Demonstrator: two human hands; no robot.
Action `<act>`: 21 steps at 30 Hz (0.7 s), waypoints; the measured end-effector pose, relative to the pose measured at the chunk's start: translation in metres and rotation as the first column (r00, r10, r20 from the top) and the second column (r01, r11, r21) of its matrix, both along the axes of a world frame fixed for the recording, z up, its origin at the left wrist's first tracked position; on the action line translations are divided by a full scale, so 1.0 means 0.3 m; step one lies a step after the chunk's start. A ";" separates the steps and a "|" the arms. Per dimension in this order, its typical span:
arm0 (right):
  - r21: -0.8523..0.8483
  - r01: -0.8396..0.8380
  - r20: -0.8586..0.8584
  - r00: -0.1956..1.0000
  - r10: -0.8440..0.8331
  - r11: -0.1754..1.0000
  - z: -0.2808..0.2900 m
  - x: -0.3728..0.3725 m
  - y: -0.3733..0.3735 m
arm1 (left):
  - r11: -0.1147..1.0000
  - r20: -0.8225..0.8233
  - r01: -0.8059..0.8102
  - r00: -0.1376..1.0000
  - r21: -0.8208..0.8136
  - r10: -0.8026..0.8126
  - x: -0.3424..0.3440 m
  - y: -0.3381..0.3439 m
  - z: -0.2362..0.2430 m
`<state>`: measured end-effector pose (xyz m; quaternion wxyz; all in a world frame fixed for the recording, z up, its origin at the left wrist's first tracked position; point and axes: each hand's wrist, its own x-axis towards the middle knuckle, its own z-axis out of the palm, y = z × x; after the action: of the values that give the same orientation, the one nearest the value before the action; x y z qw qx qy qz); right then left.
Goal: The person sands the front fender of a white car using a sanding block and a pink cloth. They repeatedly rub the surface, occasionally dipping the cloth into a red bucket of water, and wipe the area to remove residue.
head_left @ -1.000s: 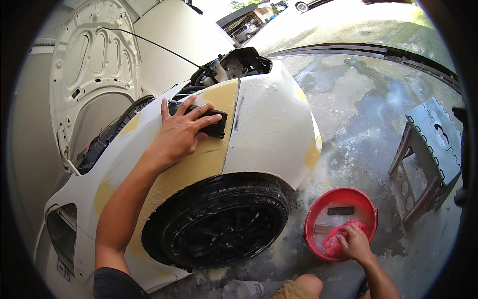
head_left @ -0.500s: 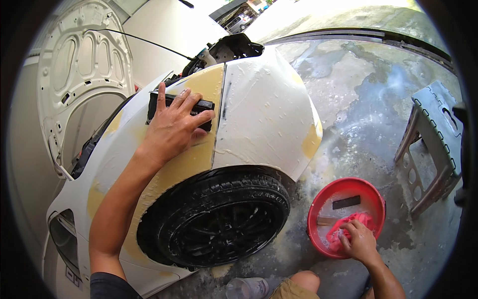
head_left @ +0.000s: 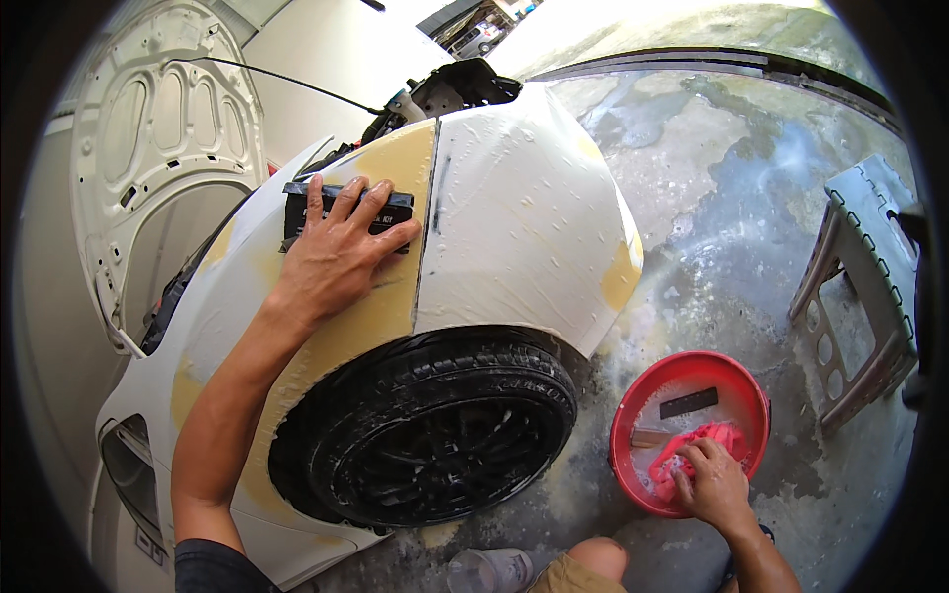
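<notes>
My left hand (head_left: 334, 247) grips a black block (head_left: 297, 206) pressed on the yellow-patched fender (head_left: 386, 296) of a white car, left of the panel seam, its fingers spread over the block's far edge. Below is the black wheel (head_left: 450, 460) in its arch. At lower right, my right hand (head_left: 714, 484) holds a bunched pink cloth (head_left: 722, 440) in a red basin (head_left: 628, 405) of sudsy water. A dark block (head_left: 688, 401) and a brownish bar (head_left: 648, 438) also lie in the basin.
A raised white hood (head_left: 158, 138) stands at left, above the engine bay. A folding stool (head_left: 865, 287) is at right on the wet, stained concrete floor (head_left: 692, 227). A clear plastic container (head_left: 484, 571) lies beside my knee (head_left: 600, 561). A distant vehicle shows beyond the garage edge.
The view has shifted, moving the car up and left in frame. My left hand and block have slid slightly lower on the fender, the block turning more level. My right hand stays in the basin.
</notes>
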<state>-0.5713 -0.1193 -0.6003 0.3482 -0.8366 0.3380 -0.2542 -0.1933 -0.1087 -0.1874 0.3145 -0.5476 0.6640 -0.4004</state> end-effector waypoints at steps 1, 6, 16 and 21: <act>0.000 0.003 -0.001 1.000 -0.003 1.000 0.000 -0.001 -0.001 | 1.000 0.013 0.002 1.000 0.004 -0.002 0.002 0.000 -0.001; 0.009 0.003 0.010 1.000 -0.003 1.000 -0.003 -0.003 -0.004 | 0.999 0.053 0.035 0.998 0.011 -0.036 0.017 -0.002 0.003; 0.045 0.023 0.067 0.997 -0.026 0.999 0.001 -0.003 -0.009 | 0.997 0.040 0.079 0.996 0.016 -0.079 0.001 -0.013 0.010; 0.054 0.021 0.070 0.997 -0.025 0.998 0.006 -0.001 -0.007 | 0.999 -0.149 0.032 0.988 0.008 -0.030 -0.038 0.018 -0.055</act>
<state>-0.5716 -0.1213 -0.5987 0.3791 -0.8136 0.3416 -0.2786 -0.2046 -0.1032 -0.2039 0.2605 -0.5641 0.6962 -0.3595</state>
